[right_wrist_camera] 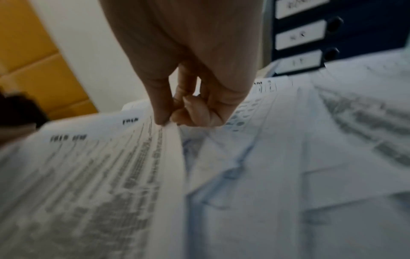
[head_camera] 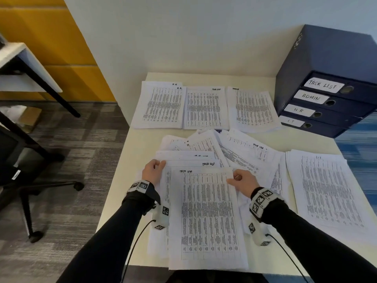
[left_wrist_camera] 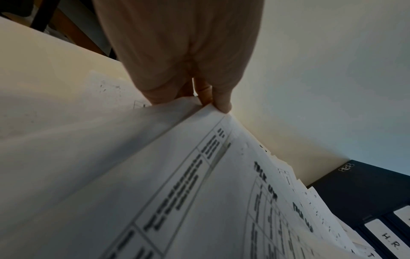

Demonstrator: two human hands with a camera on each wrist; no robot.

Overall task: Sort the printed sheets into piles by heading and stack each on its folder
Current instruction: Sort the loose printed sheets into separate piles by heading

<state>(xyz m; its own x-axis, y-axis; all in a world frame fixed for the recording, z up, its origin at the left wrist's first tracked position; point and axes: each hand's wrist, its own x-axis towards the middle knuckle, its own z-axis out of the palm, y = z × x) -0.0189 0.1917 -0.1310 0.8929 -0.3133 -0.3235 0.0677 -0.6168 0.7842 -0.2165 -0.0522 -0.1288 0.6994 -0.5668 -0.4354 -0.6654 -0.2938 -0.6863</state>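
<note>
A top sheet headed "Task List" [head_camera: 208, 217] lies on a loose bundle of printed sheets at the near table edge. My right hand [head_camera: 240, 179] pinches its upper right corner, seen as thumb and fingers on the paper edge [right_wrist_camera: 170, 129]. My left hand [head_camera: 154, 169] grips the upper left corner of the sheets [left_wrist_camera: 177, 157] beneath. Sorted piles lie beyond: HR pile [head_camera: 161, 105], Task List pile [head_camera: 205, 108], Admin pile [head_camera: 253, 110], IT pile [head_camera: 330, 193]. Unsorted sheets [head_camera: 240, 152] fan out mid-table.
A stack of blue binders [head_camera: 324, 78] labelled Task List, Admin, HR, IT stands at the back right of the cream table [head_camera: 114, 205]. A black office chair [head_camera: 22, 176] and another desk [head_camera: 22, 64] stand on the carpet to the left.
</note>
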